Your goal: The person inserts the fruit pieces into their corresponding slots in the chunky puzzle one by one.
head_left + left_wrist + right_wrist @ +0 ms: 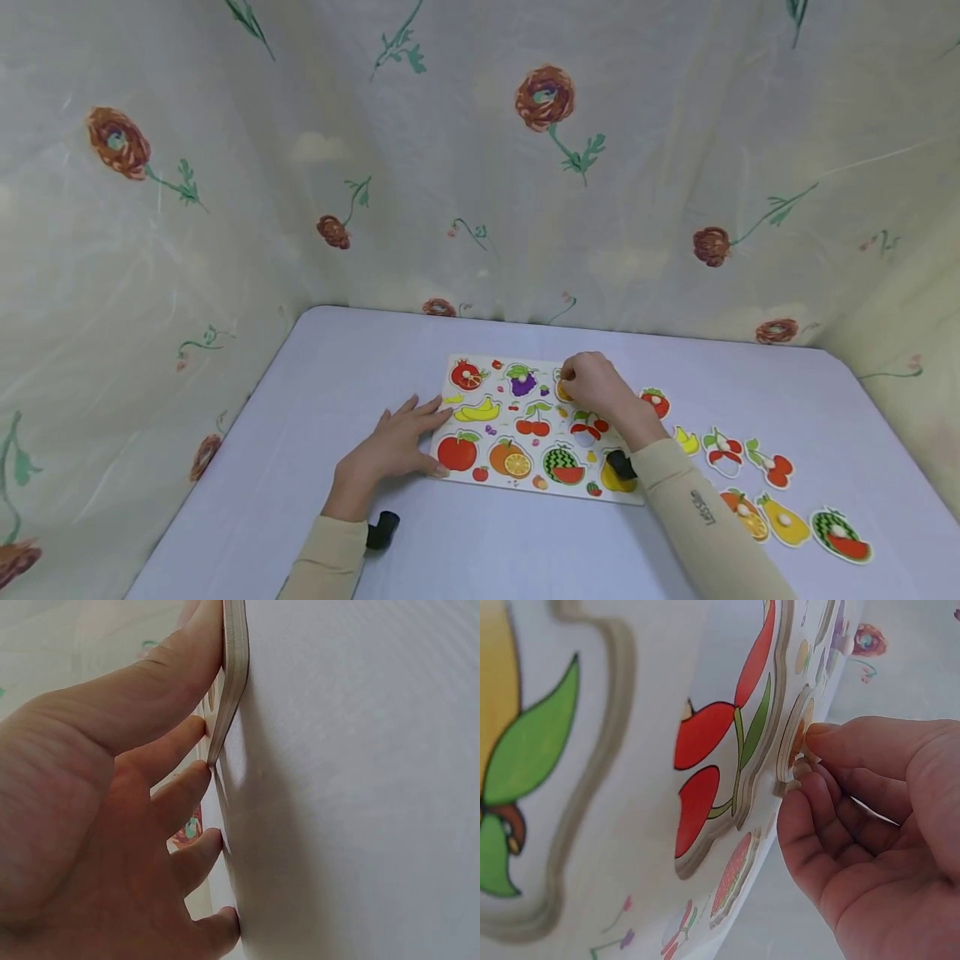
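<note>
A white wooden fruit puzzle board (501,406) lies on the table, printed with fruits and cut with shaped recesses. My left hand (401,437) rests along its left edge with the fingers spread. In the left wrist view the thumb (150,697) lies against the board's edge and the fingertips reach down beside it. Over the board's far right part, my right hand (596,385) pinches a yellow-orange puzzle piece (793,739) between thumb and fingers. That piece sits at a recess there, seen edge-on in the right wrist view; its fruit is mostly hidden by the hand.
Right of the board lie several loose knobbed pieces: a red fruit (655,403), bananas (686,441), cherries (770,464), an orange (746,515), a pear (783,521) and a watermelon (842,535). A flowered curtain (480,167) hangs behind the white table (375,342).
</note>
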A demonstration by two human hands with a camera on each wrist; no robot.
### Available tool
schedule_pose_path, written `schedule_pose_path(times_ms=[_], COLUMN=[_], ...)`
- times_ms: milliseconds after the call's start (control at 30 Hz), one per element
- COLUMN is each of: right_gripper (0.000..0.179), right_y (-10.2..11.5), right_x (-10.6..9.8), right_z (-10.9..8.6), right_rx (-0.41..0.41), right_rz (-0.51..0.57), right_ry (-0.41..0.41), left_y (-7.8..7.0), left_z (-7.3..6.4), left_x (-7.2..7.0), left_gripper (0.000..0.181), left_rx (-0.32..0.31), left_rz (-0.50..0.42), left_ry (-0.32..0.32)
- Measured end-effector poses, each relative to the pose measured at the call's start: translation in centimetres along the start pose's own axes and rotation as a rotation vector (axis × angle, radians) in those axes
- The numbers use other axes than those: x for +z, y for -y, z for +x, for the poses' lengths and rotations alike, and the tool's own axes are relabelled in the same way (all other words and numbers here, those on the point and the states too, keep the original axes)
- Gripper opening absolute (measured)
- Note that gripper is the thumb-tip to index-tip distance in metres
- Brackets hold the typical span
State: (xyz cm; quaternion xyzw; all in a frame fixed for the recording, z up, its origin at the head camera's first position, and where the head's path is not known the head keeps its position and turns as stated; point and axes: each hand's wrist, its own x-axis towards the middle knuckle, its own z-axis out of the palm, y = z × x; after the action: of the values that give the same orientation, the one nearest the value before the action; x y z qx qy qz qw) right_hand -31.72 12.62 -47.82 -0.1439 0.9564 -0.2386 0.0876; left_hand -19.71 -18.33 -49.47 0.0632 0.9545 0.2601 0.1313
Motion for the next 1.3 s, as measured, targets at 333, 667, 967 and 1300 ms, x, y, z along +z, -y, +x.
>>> schedule_pose_path(times_ms=[333, 667, 967, 1300], right_gripper=[0.014, 0.015, 0.017, 0.019], right_y=[-0.17, -0.09, -0.08, 0.04], right_x=[0.26, 0.38, 0.45, 0.15], right_z=[0.15, 0.05, -0.05, -0.32], right_rx=[-0.038, -0.038, -0.018, -0.016], right_rz=[-0.016, -0.023, -0.012, -0.011], right_ry=[-0.027, -0.043, -0.013, 0.003], left_y=[-0.18, -0.3, -0.32, 0.06], left_z=[-0.01, -0.13, -0.19, 0.04], left_x=[-0.15, -0.22, -0.21, -0.04], left_gripper=[0.089, 0.088, 0.088, 0.089], left_rx=[0.005, 0.002, 0.002, 0.002], left_rz=[0.002, -0.006, -0.018, -0.003], left_ry=[0.007, -0.001, 0.005, 0.002])
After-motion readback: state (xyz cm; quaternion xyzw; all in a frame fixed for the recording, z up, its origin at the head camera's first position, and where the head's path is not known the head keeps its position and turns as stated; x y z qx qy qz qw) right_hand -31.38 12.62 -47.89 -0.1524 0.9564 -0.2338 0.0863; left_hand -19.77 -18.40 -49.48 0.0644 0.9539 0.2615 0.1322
